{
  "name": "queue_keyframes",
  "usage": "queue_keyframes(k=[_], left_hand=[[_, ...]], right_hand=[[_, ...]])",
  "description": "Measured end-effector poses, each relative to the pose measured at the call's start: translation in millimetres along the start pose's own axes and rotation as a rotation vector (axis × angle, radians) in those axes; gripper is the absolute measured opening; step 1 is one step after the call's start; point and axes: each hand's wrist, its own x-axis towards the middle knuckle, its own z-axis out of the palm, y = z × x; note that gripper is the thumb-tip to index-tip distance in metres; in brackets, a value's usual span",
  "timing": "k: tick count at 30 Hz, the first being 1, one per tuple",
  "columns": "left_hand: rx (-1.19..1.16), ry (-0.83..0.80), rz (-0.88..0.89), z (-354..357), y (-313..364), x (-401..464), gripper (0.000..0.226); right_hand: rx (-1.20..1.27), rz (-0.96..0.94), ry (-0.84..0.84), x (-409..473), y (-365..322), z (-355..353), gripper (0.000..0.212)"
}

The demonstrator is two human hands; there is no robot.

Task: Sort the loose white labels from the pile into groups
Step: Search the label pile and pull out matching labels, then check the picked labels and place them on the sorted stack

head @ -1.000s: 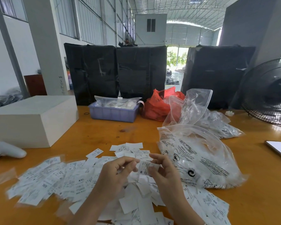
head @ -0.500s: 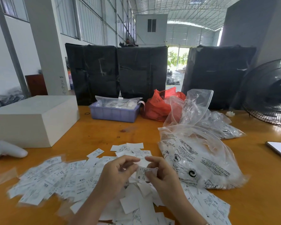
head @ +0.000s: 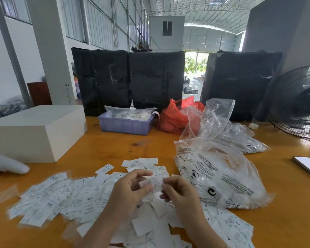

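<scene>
Both hands are raised just above the pile of loose white labels (head: 64, 199), which lies spread across the near part of the orange table (head: 100, 147). The left hand (head: 131, 192) and right hand (head: 179, 192) share one held label (head: 153, 182) between them — each pinches an end with curled thumb and fingertips. The held label's long axis runs left to right across the view, roughly level, its printed face turned toward the camera; the print is too blurred to read.

Labels in the pile lie flat at mixed angles, several overlapping; "XXL" is legible on a few. A small separate cluster of labels (head: 143, 162) sits just beyond the hands.

To the right, touching the pile's edge, a clear printed bag (head: 218, 178) lies on its side. A white box (head: 34, 133) stands at far left, a purple tray (head: 125, 124) beyond — well apart from the hands.
</scene>
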Motion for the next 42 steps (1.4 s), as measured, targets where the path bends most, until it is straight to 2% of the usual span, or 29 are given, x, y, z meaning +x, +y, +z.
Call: queue_keyframes(k=[4,8,11,15,17,20,23,25,27,30,33,35,42], left_hand=[[0.119,-0.042,0.045,0,-1,-1,0.022],[0.112,-0.016,0.064,-2,-2,0,0.024],[0.106,0.024,0.074,-5,-4,1,0.024],[0.122,0.143,0.073,-9,-5,5,0.020],[0.162,0.252,0.043,-13,-6,8,0.018],[0.278,0.388,-0.010,-21,-10,11,0.021],[0.350,0.408,-0.139,-31,-16,13,0.022],[0.465,0.365,-0.242,-37,-19,13,0.026],[0.633,0.343,-0.291,-40,-21,13,0.029],[0.835,0.394,-0.265,-39,-21,12,0.034],[0.987,0.434,-0.197,-35,-19,13,0.037],[0.997,0.439,-0.136,-32,-16,12,0.033],[0.972,0.411,-0.019,-25,-12,10,0.021]], right_hand=[[-0.145,-0.039,-0.053,-4,0,6,0.020],[-0.309,-0.126,-0.071,-7,2,8,0.037],[-0.409,-0.229,-0.121,-9,1,10,0.039],[-0.550,-0.226,-0.198,-5,-3,8,0.037],[-0.598,-0.233,-0.076,4,-11,-2,0.034],[-0.600,-0.302,0.198,23,-28,-28,0.026],[-0.730,-0.314,0.363,52,-33,-60,0.027],[-0.871,-0.193,0.364,68,-28,-81,0.031],[-1.066,0.003,0.266,80,-20,-99,0.032],[-1.337,0.175,0.082,84,-9,-106,0.016],[-1.355,0.156,0.084,82,-2,-107,0.027],[-1.339,0.095,0.161,78,-3,-106,0.018],[-1.320,-0.030,0.317,70,-4,-108,0.012]])
